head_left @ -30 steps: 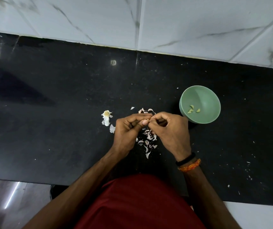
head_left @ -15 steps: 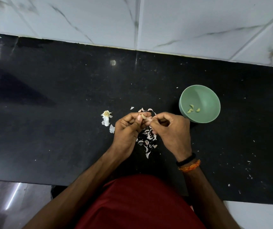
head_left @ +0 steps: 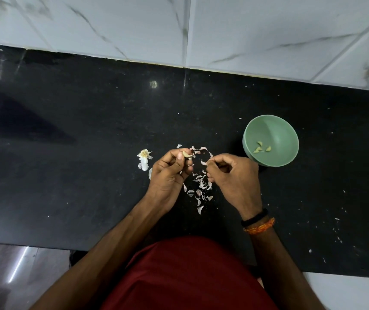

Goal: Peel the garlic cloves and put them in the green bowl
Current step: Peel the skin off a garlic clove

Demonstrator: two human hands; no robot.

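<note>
**Clove pinched in the left hand, skin coming away in the right**

The left hand (head_left: pixel 170 173) held a garlic clove (head_left: pixel 186 154) between thumb and fingertips, above the black countertop (head_left: pixel 67 153) about midway between its back edge at the tiled wall and its front edge. The right hand (head_left: pixel 235 177) was just beside it, apart from the clove, with thumb and forefinger pinched on what looked like a scrap of peel (head_left: pixel 204 162); the scrap was too small to be sure of.

The clove looked tiny, light and firm, and where bared probably smooth and a little slippery, so a fingertip pinch across its fatter middle seemed the surest hold, leaving the pointed end free for a nail to lift the skin. The skin appeared papery, brittle and apt to tear off in flakes.

A litter of peelings (head_left: pixel 200 186) lay on the countertop under and between the hands. The green bowl (head_left: pixel 270 139) stood near the right hand, towards the countertop's right end, with three or so peeled cloves (head_left: pixel 261 148) inside. A spent garlic root stub (head_left: pixel 144 157) lay left of the left hand.
</note>
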